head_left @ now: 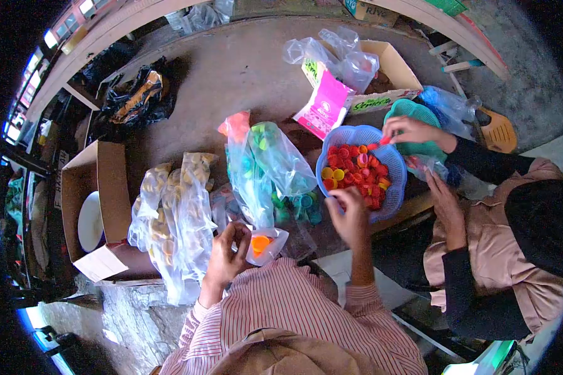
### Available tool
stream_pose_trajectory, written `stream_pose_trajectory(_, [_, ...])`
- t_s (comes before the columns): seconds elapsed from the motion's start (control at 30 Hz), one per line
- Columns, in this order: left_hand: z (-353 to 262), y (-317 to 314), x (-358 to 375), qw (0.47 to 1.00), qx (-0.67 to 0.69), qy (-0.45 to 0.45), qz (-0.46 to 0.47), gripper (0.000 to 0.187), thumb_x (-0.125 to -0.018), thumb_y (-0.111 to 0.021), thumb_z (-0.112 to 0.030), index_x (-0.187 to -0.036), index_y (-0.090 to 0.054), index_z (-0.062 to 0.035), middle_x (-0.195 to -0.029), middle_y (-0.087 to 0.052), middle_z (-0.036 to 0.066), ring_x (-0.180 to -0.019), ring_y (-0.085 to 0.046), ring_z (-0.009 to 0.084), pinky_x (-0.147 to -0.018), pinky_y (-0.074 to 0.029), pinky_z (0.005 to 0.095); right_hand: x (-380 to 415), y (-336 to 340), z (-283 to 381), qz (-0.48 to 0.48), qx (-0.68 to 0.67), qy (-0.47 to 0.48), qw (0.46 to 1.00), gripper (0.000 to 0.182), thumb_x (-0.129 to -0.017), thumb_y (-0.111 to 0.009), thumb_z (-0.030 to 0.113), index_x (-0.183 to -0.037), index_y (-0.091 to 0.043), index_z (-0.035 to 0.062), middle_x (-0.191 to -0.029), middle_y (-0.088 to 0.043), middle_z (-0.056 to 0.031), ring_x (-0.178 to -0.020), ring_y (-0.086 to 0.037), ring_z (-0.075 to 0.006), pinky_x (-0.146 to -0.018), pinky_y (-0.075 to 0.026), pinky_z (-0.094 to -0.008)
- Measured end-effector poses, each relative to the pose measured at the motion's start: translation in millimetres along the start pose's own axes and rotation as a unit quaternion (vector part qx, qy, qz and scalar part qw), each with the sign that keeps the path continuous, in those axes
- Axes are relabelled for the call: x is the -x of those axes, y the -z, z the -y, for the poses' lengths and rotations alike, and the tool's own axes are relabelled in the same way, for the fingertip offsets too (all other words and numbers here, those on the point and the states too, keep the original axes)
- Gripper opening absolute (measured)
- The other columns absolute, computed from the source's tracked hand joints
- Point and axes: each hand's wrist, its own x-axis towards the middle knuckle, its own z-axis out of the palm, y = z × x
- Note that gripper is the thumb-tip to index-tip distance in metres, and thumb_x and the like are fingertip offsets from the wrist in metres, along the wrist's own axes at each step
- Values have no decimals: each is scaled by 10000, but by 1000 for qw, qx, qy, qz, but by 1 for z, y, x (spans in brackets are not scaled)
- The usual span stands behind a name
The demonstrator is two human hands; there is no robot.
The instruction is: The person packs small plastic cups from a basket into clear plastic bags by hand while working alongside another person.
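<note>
My left hand point(227, 255) pinches the rim of a small clear plastic bag point(276, 244), which has orange caps point(261, 244) inside. At the near rim of a blue plastic basket point(396, 181) is my right hand point(350, 215), its fingers curled together; whatever they may hold is hidden. Red caps point(351, 164) fill the basket, with some yellow caps point(333, 177) among them. Across the basket, another person's hand point(410, 130) holds something red above the rim. That person's other hand point(445, 203) touches a clear bag point(426, 165) beside the basket.
Filled bags of tan caps point(184, 203) and green and teal caps point(266, 162) lie left of the basket. An open cardboard box point(114, 187) stands farther left. Behind the basket are a pink packet point(324, 105), a carton point(397, 65) and a green basket point(413, 110).
</note>
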Motion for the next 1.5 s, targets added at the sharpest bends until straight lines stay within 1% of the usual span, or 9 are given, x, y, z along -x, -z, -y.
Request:
stream_pose_trajectory(0.2, [3,-1,-5,1000,-15,-10,12,89,-790,-525,-9,-852,-491,44,-692,-540,94,-612,-516,112,-592,-427,235,-12,7,-89,-38,200,60,977,358,-606,-702,78,-916,-525,54,-801,-534,-127,-781,-533,-301,-697,-420,-404])
stream_pose_trajectory(0.27, [2,-2,-7,1000,-18,-17,13,87,-788,-525,-7,-851,-492,43,-692,-540,97,-605,-513,114,-585,-426,237,-19,-2,-94,55,177,24,982,368,-561,-721,73,-856,-501,59,-806,-525,-131,-784,-530,-315,-689,-414,-421])
stream_pose_trajectory(0.67, [5,-5,-11,1000,-10,-17,-1,70,-778,-519,10,-829,-486,44,-662,-531,106,-566,-500,135,-561,-414,252,-44,18,-136,-64,239,41,968,132,-614,-620,3,-707,-535,42,-647,-503,-112,-614,-540,-265,-573,-440,-359])
stream_pose_trajectory(0.77, [3,-5,-12,1000,-20,-12,14,72,-778,-521,9,-831,-486,43,-673,-534,106,-567,-499,133,-564,-416,256,-30,6,-125,16,159,64,985,133,-597,-657,63,-706,-583,52,-706,-519,-108,-684,-540,-266,-619,-441,-375])
stream_pose_trajectory(0.83, [3,-7,-12,1000,-12,-19,13,74,-779,-520,6,-836,-488,42,-679,-534,104,-575,-497,127,-566,-416,256,-26,5,-108,126,293,61,946,180,-581,-691,150,-733,-631,75,-766,-531,-99,-786,-530,-267,-692,-429,-395])
stream_pose_trajectory(1.0, [0,-7,-12,1000,-16,-11,22,78,-780,-522,1,-840,-492,41,-669,-523,95,-579,-486,121,-568,-411,250,-28,-4,-115,136,349,45,926,195,-606,-686,201,-760,-649,88,-801,-541,-81,-881,-507,-271,-765,-398,-411])
stream_pose_trajectory(1.23, [-2,-5,-9,1000,-25,-7,5,65,-781,-511,3,-829,-491,42,-668,-520,97,-572,-475,122,-569,-408,250,-30,8,-88,-49,113,33,992,143,-728,-638,163,-743,-610,24,-666,-585,-102,-593,-559,-255,-552,-432,-328])
stream_pose_trajectory(1.3, [-3,-7,-10,1000,-24,-2,1,62,-779,-512,4,-824,-490,42,-667,-521,97,-572,-478,125,-569,-408,250,-23,15,-21,-93,-125,-115,981,124,-733,-638,143,-740,-609,22,-670,-586,-83,-629,-571,-228,-571,-434,-322])
stream_pose_trajectory(1.5, [1,-12,-10,1000,-23,-17,-8,67,-771,-515,11,-822,-485,41,-672,-530,101,-570,-496,142,-563,-412,255,21,-38,63,134,-102,253,953,161,-683,-682,171,-798,-624,74,-697,-574,-46,-653,-555,-192,-594,-415,-313])
